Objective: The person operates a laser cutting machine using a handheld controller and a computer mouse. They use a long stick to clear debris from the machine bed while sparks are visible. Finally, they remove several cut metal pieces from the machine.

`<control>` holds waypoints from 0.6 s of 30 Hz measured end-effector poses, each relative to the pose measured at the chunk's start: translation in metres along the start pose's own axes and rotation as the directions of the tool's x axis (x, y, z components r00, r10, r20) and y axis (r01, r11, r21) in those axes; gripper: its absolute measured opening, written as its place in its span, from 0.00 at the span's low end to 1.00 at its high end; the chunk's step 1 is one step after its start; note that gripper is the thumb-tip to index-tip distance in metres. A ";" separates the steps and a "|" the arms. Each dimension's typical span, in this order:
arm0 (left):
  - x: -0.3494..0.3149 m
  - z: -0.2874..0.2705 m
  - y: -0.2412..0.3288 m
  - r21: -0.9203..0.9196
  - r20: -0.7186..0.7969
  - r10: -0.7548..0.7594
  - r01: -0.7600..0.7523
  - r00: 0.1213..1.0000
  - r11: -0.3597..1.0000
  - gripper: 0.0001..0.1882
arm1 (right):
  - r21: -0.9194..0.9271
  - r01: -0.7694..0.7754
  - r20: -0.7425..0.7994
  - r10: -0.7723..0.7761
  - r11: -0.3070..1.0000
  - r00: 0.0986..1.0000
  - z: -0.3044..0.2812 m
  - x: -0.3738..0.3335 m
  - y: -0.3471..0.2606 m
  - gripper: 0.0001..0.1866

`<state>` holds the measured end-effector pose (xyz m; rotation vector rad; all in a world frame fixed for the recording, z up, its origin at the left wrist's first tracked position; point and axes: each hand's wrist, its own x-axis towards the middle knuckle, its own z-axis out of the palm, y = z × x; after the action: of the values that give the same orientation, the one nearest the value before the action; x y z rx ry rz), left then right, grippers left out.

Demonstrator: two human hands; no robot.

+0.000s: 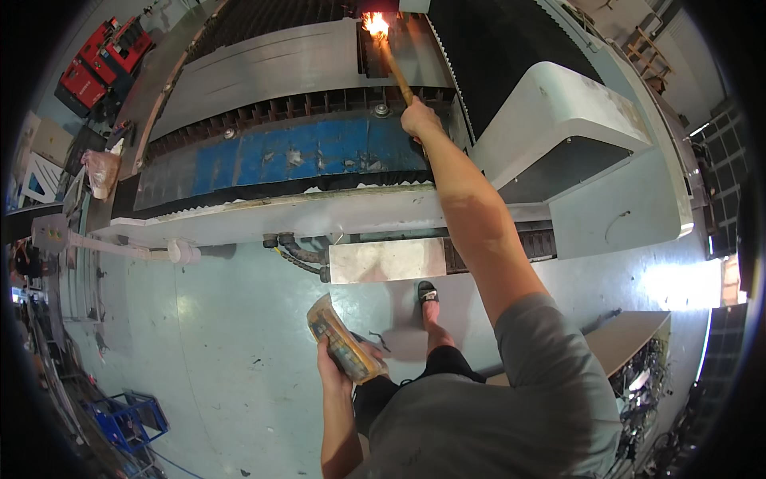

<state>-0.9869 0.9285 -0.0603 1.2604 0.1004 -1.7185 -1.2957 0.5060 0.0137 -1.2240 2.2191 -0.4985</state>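
My right hand (420,119) reaches far forward over the machine bed, closed round a thin tan stick (398,73). At the stick's far end is a bright orange flame (375,25); whether the stick itself burns I cannot tell. Below the flame lies a grey metal sheet (271,68) on a slatted bed. Low in front of my body, my left hand (333,369) grips a long packet (345,342) in yellowish see-through wrapping. Its contents look greenish and brown, but their kind is unclear.
A scuffed blue strip (311,152) runs along the bed's near side. To the right rises a white machine housing (574,120). A metal box (387,261) with cables juts out below the front edge. Red machines (100,68) stand far left, a blue frame (128,419) lower left.
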 end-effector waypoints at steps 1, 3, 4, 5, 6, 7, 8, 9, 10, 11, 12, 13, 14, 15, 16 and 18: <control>0.004 -0.003 0.003 -0.015 -0.011 0.020 -0.020 1.000 1.000 0.25 | -0.013 -0.003 0.024 0.004 1.000 1.000 0.001 0.002 -0.001 0.33; 0.015 -0.008 0.005 -0.012 0.008 0.028 -0.028 1.000 1.000 0.25 | -0.044 0.021 -0.020 -0.022 0.999 1.000 0.003 -0.002 -0.002 0.31; 0.019 -0.010 0.005 -0.012 0.007 0.033 -0.033 0.999 0.999 0.25 | -0.064 0.047 -0.085 -0.053 0.997 0.995 0.007 -0.010 -0.003 0.29; 0.022 -0.012 0.005 -0.017 0.011 0.037 -0.037 0.999 0.999 0.26 | -0.086 0.074 -0.151 -0.087 0.994 0.985 0.008 -0.019 -0.003 0.28; 0.024 -0.012 0.005 -0.024 0.013 0.044 -0.043 0.999 0.999 0.26 | -0.093 0.121 -0.186 -0.136 0.988 0.973 0.008 -0.031 -0.001 0.28; 0.024 -0.013 0.007 -0.039 0.038 0.064 -0.063 0.997 0.997 0.26 | -0.101 0.169 -0.217 -0.187 0.980 0.958 0.010 -0.050 0.003 0.28; 0.023 -0.013 0.009 -0.027 0.005 0.042 -0.042 0.999 0.999 0.26 | -0.110 0.210 -0.244 -0.231 0.971 0.942 0.012 -0.073 0.009 0.28; 0.024 -0.011 0.011 -0.023 0.003 0.032 -0.031 0.999 0.999 0.26 | -0.084 0.226 -0.178 -0.238 0.970 0.955 0.013 -0.093 0.012 0.28; 0.024 -0.009 0.014 -0.015 0.003 0.028 -0.028 1.000 1.000 0.26 | -0.058 0.243 -0.118 -0.249 0.968 0.961 0.012 -0.112 0.012 0.28; 0.022 -0.007 0.017 -0.001 0.000 0.022 -0.022 1.000 1.000 0.25 | -0.028 0.296 -0.082 -0.297 0.955 0.951 0.012 -0.130 0.013 0.29; 0.021 -0.005 0.019 0.004 0.008 0.040 -0.040 0.999 0.999 0.24 | -0.013 0.298 -0.068 -0.298 0.954 0.952 0.014 -0.149 0.015 0.29; 0.018 -0.005 0.022 0.015 0.006 0.059 -0.059 0.998 0.998 0.24 | 0.006 0.335 -0.070 -0.334 0.942 0.940 0.019 -0.168 0.016 0.29; 0.015 -0.005 0.025 0.021 0.022 0.092 -0.093 0.995 0.995 0.23 | 0.016 0.360 -0.067 -0.359 0.933 0.931 0.023 -0.185 0.019 0.30; 0.013 -0.006 0.028 0.017 0.020 0.077 -0.077 0.997 0.997 0.23 | 0.033 0.374 -0.059 -0.372 0.927 0.926 0.027 -0.200 0.024 0.30; 0.010 -0.008 0.033 0.012 0.035 0.077 -0.078 0.996 0.997 0.24 | 0.046 0.376 -0.045 -0.374 0.926 0.926 0.031 -0.215 0.029 0.29; 0.005 -0.018 0.042 0.010 0.053 0.091 -0.091 0.994 0.996 0.24 | 0.061 0.398 -0.048 -0.396 0.915 0.917 0.042 -0.241 0.041 0.29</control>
<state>-0.9446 0.9130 -0.0538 1.2096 0.0017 -1.6745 -1.1919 0.7305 0.0272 -1.6485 1.9603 -0.7525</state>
